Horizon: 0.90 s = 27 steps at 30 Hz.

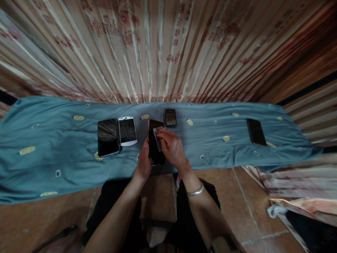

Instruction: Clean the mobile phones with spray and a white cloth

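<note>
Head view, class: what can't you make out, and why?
All in the head view:
- Left hand: fingers mostly hidden by the held device.
- Pale strip: partly covered by the right hand; material too blurred.
- Dark object: cut off at the lower right corner.

Dim, muted light; source out of frame. Pale streaks along folds of the curtain, beyond the wearer's left hand and right hand. Glossy black screen left of the left hand mirrors stripes. Soft shading on the blue cloth around both hands; deepest darks at the trousers, nearer the wearer. Glint on bracelet, right wrist. Wide-lens stretch fans the folds outward; outer edges smeared. Finger detail slightly soft.
</note>
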{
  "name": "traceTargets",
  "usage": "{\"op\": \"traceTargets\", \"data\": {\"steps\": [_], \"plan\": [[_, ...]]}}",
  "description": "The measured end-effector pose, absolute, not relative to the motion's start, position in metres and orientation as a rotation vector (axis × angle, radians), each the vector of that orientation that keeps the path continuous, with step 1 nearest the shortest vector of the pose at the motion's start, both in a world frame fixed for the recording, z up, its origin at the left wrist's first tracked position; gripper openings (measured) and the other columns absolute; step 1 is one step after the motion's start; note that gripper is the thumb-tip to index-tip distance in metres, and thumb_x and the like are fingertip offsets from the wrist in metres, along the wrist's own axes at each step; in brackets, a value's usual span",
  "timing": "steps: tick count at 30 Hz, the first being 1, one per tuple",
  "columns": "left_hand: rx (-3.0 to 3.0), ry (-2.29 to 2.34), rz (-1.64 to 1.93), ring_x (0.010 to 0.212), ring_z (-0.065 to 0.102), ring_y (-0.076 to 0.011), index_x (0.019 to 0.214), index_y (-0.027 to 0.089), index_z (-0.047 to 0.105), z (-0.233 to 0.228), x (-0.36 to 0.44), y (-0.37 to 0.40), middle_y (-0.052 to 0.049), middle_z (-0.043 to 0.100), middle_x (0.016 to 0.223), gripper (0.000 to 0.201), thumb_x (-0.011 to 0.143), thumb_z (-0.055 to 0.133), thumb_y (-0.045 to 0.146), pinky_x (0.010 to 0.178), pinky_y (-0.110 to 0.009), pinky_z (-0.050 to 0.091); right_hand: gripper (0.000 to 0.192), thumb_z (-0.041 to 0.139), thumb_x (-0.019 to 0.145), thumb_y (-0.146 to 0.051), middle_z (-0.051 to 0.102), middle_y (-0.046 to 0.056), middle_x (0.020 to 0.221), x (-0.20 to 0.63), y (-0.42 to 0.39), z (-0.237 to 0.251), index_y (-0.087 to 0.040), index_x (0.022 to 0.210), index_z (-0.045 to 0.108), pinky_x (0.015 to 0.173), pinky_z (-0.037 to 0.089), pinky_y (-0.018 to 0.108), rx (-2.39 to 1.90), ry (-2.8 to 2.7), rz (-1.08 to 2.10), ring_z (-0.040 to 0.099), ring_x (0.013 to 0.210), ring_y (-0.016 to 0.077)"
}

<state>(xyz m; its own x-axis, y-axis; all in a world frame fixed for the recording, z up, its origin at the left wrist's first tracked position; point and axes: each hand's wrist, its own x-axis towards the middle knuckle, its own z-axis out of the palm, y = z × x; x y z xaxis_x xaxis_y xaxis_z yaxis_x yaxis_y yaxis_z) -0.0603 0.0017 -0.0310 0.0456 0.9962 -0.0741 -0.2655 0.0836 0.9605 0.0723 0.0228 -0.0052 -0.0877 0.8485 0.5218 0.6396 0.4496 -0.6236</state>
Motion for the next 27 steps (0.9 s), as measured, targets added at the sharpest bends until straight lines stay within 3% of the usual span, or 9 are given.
{"op": "traceTargets", "data": {"steps": [6, 16, 27], "plan": [[0.941, 1.000, 1.235, 0.153, 0.038, -0.0273, 0.137, 0.025, 0.063, -0.030, -0.059, -0.001, -0.005, 0.060, 0.150, 0.061, 0.096, 0.047, 0.067, 0.128, -0.048, 0.029, 0.039, 0.045, 0.090, -0.007, 0.072, 0.012, 0.124, 0.074, 0.024, -0.007, -0.019, 0.114, 0.072, 0.110, 0.052, 0.043, -1.341, -1.778, 0.292, 0.066, 0.119, 0.0241], [0.971, 1.019, 1.235, 0.155, 0.034, -0.0259, 0.141, 0.023, 0.061, -0.034, -0.061, 0.002, -0.006, 0.057, 0.153, 0.063, 0.098, 0.044, 0.065, 0.129, -0.044, 0.024, 0.031, 0.045, 0.091, -0.009, 0.075, 0.008, 0.116, 0.072, 0.022, 0.000, -0.022, 0.099, 0.072, 0.106, 0.051, 0.036, -1.245, -1.854, 0.355, 0.069, 0.112, 0.0207], [0.997, 1.033, 1.222, 0.155, 0.034, -0.0266, 0.143, 0.024, 0.060, -0.028, -0.059, 0.000, -0.006, 0.059, 0.151, 0.061, 0.098, 0.043, 0.063, 0.129, -0.044, 0.026, 0.033, 0.043, 0.093, -0.010, 0.075, 0.008, 0.115, 0.068, 0.020, 0.004, -0.022, 0.097, 0.073, 0.104, 0.052, 0.037, -1.148, -1.877, 0.382, 0.069, 0.111, 0.0199]]}}
